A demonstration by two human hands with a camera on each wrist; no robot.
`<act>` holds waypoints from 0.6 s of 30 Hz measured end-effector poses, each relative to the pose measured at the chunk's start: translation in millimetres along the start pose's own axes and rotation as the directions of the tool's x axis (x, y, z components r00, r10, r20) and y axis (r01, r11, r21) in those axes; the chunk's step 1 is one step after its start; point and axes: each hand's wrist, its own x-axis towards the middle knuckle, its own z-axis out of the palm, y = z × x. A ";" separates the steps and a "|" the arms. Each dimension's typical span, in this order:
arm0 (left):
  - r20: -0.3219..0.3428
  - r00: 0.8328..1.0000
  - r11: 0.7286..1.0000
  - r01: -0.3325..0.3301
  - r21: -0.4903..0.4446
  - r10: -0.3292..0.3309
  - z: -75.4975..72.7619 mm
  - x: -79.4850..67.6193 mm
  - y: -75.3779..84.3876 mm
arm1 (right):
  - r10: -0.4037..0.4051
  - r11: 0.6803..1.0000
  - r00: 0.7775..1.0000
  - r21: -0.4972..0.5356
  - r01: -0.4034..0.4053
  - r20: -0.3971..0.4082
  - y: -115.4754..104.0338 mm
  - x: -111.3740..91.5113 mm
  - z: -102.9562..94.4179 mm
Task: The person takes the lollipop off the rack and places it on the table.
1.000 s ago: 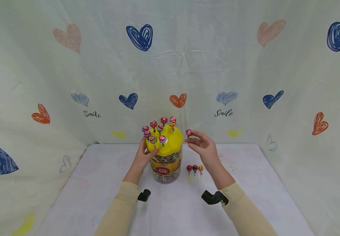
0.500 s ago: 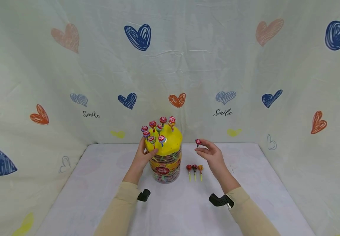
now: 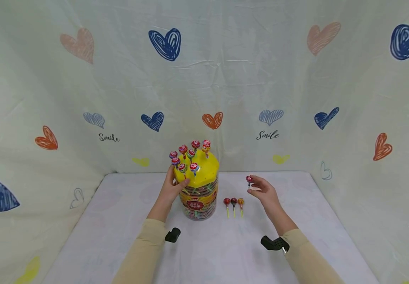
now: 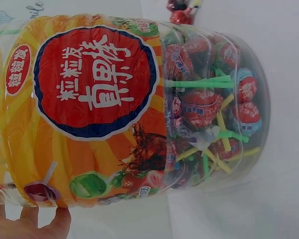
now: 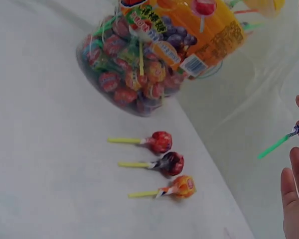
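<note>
A clear tub (image 3: 199, 203) packed with lollipops stands upright on the table, topped by a yellow lid (image 3: 208, 169) with several lollipops (image 3: 194, 168) sticking up from it. My left hand (image 3: 169, 191) grips the tub's upper left side at the lid; in the left wrist view its fingers (image 4: 30, 224) touch the label's lower edge. To the right of the tub, my right hand (image 3: 266, 194) pinches a lollipop (image 3: 249, 179) by its wrapped head above the table. The right wrist view shows this lollipop's green stick (image 5: 274, 147) pointing away from the fingers.
Between the tub and my right hand, a red lollipop (image 3: 227, 202), a dark red lollipop (image 3: 234, 202) and an orange lollipop (image 3: 241, 202) lie in a row, sticks toward me. A curtain printed with hearts (image 3: 213, 120) hangs behind the white table (image 3: 204, 252).
My right hand has moved right and down, away from the tub's lid, with the lollipop still pinched. My left hand has kept its hold on the tub.
</note>
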 end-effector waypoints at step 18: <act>0.000 1.000 1.000 -0.002 -0.012 0.002 0.4 0.1 1.4 | 0.197 0.980 0.980 0.001 -0.197 0.020 64.1 2.4 -14.7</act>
